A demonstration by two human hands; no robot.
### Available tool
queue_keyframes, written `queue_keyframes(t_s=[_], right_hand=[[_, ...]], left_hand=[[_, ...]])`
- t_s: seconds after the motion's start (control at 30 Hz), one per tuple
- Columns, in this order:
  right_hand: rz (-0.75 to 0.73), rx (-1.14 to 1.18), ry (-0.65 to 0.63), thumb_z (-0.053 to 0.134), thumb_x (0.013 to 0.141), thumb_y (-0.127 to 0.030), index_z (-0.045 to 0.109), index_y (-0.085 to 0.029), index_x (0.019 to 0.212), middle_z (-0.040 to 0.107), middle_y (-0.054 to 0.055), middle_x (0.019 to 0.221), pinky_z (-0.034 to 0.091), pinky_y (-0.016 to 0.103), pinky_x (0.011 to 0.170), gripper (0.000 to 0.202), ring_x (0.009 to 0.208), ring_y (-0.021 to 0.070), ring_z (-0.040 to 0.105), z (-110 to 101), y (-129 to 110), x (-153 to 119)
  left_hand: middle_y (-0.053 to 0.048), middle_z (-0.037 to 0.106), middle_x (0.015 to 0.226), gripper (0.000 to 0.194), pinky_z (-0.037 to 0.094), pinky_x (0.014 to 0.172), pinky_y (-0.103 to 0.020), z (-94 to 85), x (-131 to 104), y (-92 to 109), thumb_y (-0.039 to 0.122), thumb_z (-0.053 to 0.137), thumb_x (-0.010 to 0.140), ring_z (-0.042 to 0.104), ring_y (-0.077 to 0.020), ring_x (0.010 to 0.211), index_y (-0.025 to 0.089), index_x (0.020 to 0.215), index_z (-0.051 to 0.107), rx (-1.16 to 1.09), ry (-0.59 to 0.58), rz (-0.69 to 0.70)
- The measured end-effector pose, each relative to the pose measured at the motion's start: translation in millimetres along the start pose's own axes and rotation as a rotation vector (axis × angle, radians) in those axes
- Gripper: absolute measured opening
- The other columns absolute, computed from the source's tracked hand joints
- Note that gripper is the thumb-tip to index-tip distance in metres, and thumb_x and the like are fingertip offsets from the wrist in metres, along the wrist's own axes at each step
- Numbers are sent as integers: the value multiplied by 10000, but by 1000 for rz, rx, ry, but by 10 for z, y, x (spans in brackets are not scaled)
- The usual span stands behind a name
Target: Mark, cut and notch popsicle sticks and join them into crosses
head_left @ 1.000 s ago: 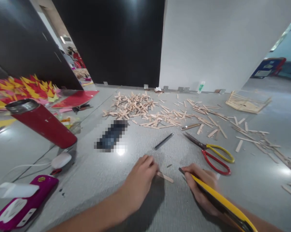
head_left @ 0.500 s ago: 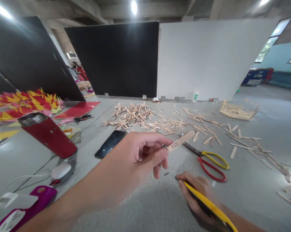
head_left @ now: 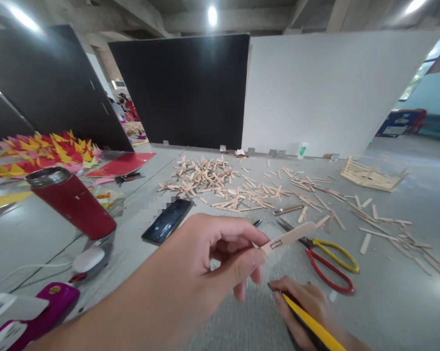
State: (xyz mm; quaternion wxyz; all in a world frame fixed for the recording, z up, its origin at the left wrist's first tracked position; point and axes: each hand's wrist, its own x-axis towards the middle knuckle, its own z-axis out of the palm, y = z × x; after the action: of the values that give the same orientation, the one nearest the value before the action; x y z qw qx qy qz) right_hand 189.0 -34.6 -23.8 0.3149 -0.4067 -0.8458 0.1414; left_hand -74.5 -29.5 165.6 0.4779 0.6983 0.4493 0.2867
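Between the thumb and index finger of my left hand (head_left: 223,263) is a flat wooden craft stick (head_left: 291,236), its rounded end pointing up to the right. A small rectangle is drawn on the stick near my fingertips. Lower down, my right hand (head_left: 300,304) is closed round a yellow and black utility knife (head_left: 313,324), whose dark tip points up to the left, apart from the stick. Just beyond the stick lie scissors (head_left: 311,241) with one yellow and one red handle. A dark phone (head_left: 167,220) rests on the table left of my left hand.
Many cut stick pieces (head_left: 205,178) are heaped and scattered across the table. A stick frame model (head_left: 373,175) stands at the back right. To the left are a red flask (head_left: 73,202), a purple power strip (head_left: 59,297) and folded paper shapes (head_left: 40,151). Upright panels (head_left: 183,92) border the back.
My left hand has come slightly lower and to the right with the craft stick. My right hand, still holding the knife, sits a little lower. The view has shifted slightly left.
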Motion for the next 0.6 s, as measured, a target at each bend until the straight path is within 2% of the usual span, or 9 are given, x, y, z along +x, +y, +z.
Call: queue_keyframes(t_s=[0.17, 0.3, 0.37, 0.47, 0.53, 0.6], right_hand=[[-32, -38, 6, 481, 1038, -250, 595, -272, 1047, 734, 6, 679, 564, 331, 490, 117, 465, 220, 684, -3, -15, 4], [-97, -92, 17, 485, 1046, -217, 579, -239, 1073, 724, -9, 664, 545, 282, 478, 100, 452, 183, 679, -37, -20, 50], [-156, -136, -5, 463, 1061, -206, 585, -210, 1130, 730, -5, 692, 540, 263, 491, 140, 484, 169, 693, -79, -25, 79], [-281, -278, -89, 407, 1032, -83, 605, -150, 1234, 752, 31, 757, 556, 279, 538, 290, 569, 192, 735, -170, -32, 92], [-321, -382, -133, 397, 938, 23, 631, -120, 1231, 773, 77, 812, 571, 312, 562, 401, 637, 235, 765, -248, -14, 62], [-285, -473, -143, 412, 814, 86, 664, -128, 1148, 786, 110, 867, 582, 326, 575, 470, 688, 258, 782, -355, 46, -11]], left_hand=[[48, 690, 758, 193, 451, 572, -176, 29, 1, 21, 286, 593, 1032, 611, -84, 623, 254, 934, 757, 7, 7, -7], [51, 679, 742, 174, 445, 569, -185, 26, 11, 29, 302, 597, 1024, 598, -91, 625, 255, 941, 742, 25, 20, -15], [42, 678, 751, 194, 452, 590, -198, 18, 65, -5, 310, 578, 1034, 600, -99, 647, 240, 923, 721, 57, -10, -19], [22, 688, 813, 191, 461, 601, -210, 32, 233, -169, 289, 531, 1051, 620, -102, 676, 205, 908, 624, 50, -63, -37], [7, 694, 874, 173, 473, 586, -214, 69, 374, -352, 286, 439, 1081, 640, -107, 687, 212, 946, 518, 7, -108, -87], [8, 677, 815, 176, 436, 500, -213, 122, 504, -553, 291, 390, 1088, 646, -122, 627, 224, 938, 453, 16, -187, -130]])
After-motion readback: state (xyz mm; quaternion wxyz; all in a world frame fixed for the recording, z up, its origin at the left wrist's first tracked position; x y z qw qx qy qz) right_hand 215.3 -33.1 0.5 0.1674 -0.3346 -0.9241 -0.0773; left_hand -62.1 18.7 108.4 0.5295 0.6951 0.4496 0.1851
